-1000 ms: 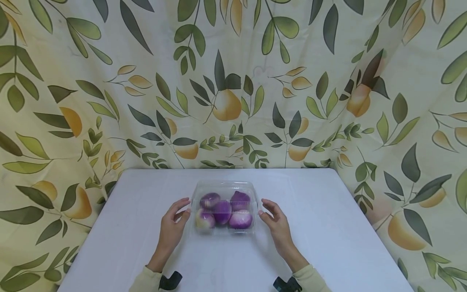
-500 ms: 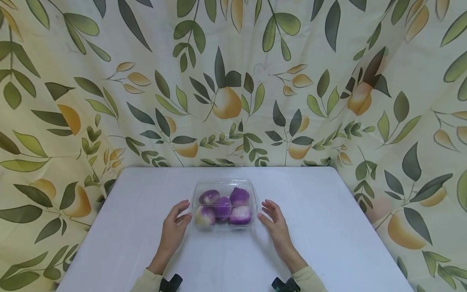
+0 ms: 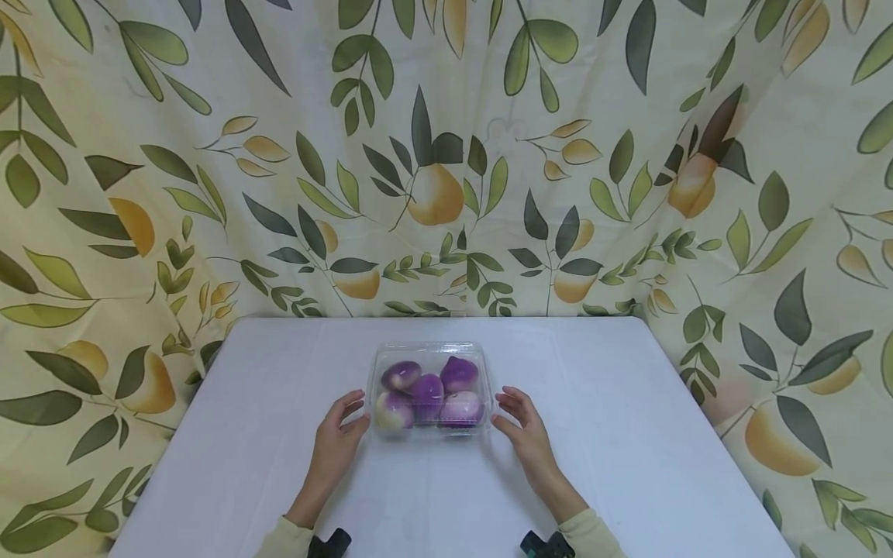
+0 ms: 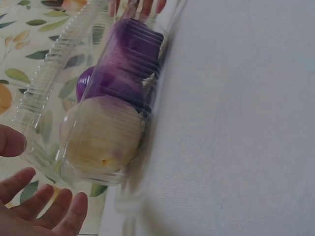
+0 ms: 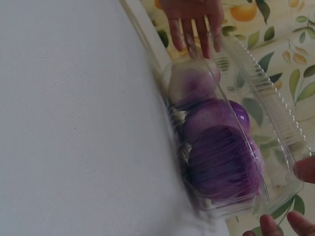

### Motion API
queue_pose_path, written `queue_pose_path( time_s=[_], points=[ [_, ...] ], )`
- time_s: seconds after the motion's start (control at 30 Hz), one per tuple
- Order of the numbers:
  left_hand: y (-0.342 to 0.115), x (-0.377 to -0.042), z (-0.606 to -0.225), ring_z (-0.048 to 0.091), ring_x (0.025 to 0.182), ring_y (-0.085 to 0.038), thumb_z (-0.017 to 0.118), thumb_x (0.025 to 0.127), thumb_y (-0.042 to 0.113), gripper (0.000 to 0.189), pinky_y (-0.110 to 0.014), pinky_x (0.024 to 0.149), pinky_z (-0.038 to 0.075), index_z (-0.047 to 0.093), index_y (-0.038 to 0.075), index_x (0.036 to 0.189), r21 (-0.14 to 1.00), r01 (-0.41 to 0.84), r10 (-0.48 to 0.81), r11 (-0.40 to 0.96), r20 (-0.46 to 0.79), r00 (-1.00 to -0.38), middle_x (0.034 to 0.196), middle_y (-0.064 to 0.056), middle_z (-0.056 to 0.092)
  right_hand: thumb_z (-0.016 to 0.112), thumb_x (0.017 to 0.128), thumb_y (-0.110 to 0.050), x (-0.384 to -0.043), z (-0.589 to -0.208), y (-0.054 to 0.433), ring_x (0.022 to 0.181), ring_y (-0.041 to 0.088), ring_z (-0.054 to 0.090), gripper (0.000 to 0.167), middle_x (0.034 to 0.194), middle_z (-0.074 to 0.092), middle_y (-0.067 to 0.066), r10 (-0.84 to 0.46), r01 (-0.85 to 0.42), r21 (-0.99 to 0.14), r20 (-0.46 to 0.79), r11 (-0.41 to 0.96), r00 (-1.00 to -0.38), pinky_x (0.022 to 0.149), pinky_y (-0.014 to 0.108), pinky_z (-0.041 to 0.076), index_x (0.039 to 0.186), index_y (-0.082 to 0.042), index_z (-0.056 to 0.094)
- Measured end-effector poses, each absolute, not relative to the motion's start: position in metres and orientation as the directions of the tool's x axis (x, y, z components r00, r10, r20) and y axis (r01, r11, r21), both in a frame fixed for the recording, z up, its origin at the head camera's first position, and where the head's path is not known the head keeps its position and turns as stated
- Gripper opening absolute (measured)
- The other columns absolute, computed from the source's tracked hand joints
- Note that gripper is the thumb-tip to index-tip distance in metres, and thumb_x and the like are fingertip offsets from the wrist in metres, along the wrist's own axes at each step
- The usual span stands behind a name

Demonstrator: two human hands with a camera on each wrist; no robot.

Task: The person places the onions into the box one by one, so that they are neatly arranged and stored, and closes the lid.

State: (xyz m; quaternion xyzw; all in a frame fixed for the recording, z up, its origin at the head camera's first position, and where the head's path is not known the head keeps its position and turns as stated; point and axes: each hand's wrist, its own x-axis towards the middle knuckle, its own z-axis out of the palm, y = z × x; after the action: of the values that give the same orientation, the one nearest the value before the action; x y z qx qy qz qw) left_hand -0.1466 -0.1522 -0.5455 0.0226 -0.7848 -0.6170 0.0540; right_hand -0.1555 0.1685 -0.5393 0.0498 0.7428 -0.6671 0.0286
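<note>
A clear plastic clamshell box (image 3: 429,349) stands near the back of the table, with several purple and whitish onions (image 3: 427,399) inside. My left hand (image 3: 333,448) is at its left side, thumb and fingers spread apart. In the left wrist view the left thumb (image 4: 11,141) is right at the corner of the lid's ribbed edge (image 4: 30,101), which stands away from the onions. My right hand (image 3: 532,446) mirrors it on the right side, its thumb (image 5: 306,169) close to the lid's other corner (image 5: 294,184). Neither hand's fingers are curled round the box.
A white cloth covers the table (image 3: 425,504), whose back edge lies just beyond the box. Behind and at both sides hangs a curtain (image 3: 446,155) printed with leaves and fruit. A black wrist device (image 3: 329,544) sits on each cuff.
The lid's ribbed front edge has moved lower, towards me, across the onions. Both hands have shifted slightly nearer to me and remain beside the box.
</note>
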Motion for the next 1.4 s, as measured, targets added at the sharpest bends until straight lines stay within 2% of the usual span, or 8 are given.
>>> queue_pose_path(
  time_s=[0.27,0.37,0.53,0.67,0.87,1.03,1.27,1.4],
  points=[
    [-0.151,-0.149,-0.55,0.063,0.116,-0.039,0.061,0.095,0.018,0.043,-0.047,0.094,0.056,0.052,0.012,0.137,0.952,-0.029,-0.108,0.305,0.004,-0.994,0.139,-0.02,0.056,0.066,0.09,-0.013,-0.154,-0.538,0.166,0.136,0.034,0.043,0.06,0.142,0.051,0.017,0.037,0.143,-0.976,-0.139,0.165,-0.99,0.112,0.051,0.039,0.144,-0.008,0.04],
    [-0.151,-0.149,-0.551,0.063,0.117,-0.035,0.061,0.095,0.019,0.042,-0.043,0.093,0.057,0.054,0.012,0.136,0.951,-0.051,-0.113,0.306,-0.017,-0.993,0.138,-0.015,0.058,0.065,0.09,-0.012,-0.154,-0.539,0.166,0.134,0.035,0.045,0.06,0.141,0.052,0.018,0.032,0.152,-0.973,-0.148,0.177,-0.988,0.109,0.046,0.042,0.144,-0.006,0.041],
    [-0.151,-0.149,-0.553,0.065,0.113,-0.027,0.061,0.094,0.016,0.038,-0.028,0.088,0.056,0.058,0.009,0.131,0.943,-0.048,-0.119,0.328,-0.009,-0.993,0.129,-0.011,0.064,0.066,0.089,-0.012,-0.154,-0.543,0.166,0.129,0.034,0.048,0.059,0.139,0.051,0.019,0.011,0.177,-0.97,-0.178,0.169,-0.984,0.096,0.032,0.051,0.143,-0.005,0.042],
    [-0.149,-0.149,-0.554,0.065,0.111,-0.025,0.061,0.094,0.014,0.037,-0.021,0.084,0.053,0.059,0.007,0.13,0.934,-0.052,-0.127,0.354,-0.007,-0.992,0.123,-0.011,0.067,0.067,0.09,-0.015,-0.154,-0.545,0.167,0.129,0.033,0.048,0.059,0.139,0.051,0.018,0.0,0.196,-0.967,-0.199,0.166,-0.98,0.093,0.032,0.053,0.142,-0.005,0.043],
    [-0.149,-0.149,-0.556,0.067,0.104,-0.023,0.06,0.094,0.014,0.036,-0.024,0.083,0.054,0.06,0.004,0.129,0.924,-0.043,-0.131,0.379,0.008,-0.991,0.116,-0.011,0.069,0.067,0.091,-0.018,-0.155,-0.548,0.167,0.122,0.028,0.053,0.054,0.135,0.054,0.016,0.001,0.216,-0.961,-0.22,0.175,-0.976,0.092,0.034,0.054,0.139,-0.007,0.047],
    [-0.149,-0.149,-0.557,0.068,0.091,-0.013,0.062,0.092,0.014,0.037,-0.02,0.079,0.054,0.06,0.006,0.129,0.929,-0.047,-0.128,0.368,0.0,-0.992,0.108,-0.009,0.071,0.066,0.092,-0.018,-0.155,-0.548,0.167,0.109,0.02,0.058,0.048,0.126,0.057,0.016,-0.005,0.211,-0.959,-0.216,0.187,-0.976,0.087,0.033,0.057,0.135,-0.004,0.051],
    [-0.149,-0.149,-0.555,0.071,0.077,-0.019,0.06,0.093,0.011,0.042,-0.018,0.072,0.053,0.055,0.003,0.133,0.943,-0.067,-0.103,0.327,-0.035,-0.994,0.092,-0.01,0.074,0.064,0.092,-0.016,-0.156,-0.551,0.169,0.103,0.016,0.06,0.04,0.119,0.063,0.014,-0.001,0.213,-0.957,-0.218,0.198,-0.976,0.082,0.032,0.058,0.128,0.0,0.057],
    [-0.149,-0.149,-0.555,0.069,0.075,-0.015,0.06,0.093,0.012,0.043,-0.016,0.072,0.051,0.054,0.003,0.134,0.939,-0.089,-0.103,0.332,-0.057,-0.993,0.087,-0.01,0.074,0.064,0.092,-0.017,-0.157,-0.552,0.169,0.097,0.017,0.063,0.033,0.11,0.066,0.012,0.001,0.233,-0.949,-0.238,0.212,-0.971,0.077,0.029,0.058,0.12,0.001,0.062]
  ],
)
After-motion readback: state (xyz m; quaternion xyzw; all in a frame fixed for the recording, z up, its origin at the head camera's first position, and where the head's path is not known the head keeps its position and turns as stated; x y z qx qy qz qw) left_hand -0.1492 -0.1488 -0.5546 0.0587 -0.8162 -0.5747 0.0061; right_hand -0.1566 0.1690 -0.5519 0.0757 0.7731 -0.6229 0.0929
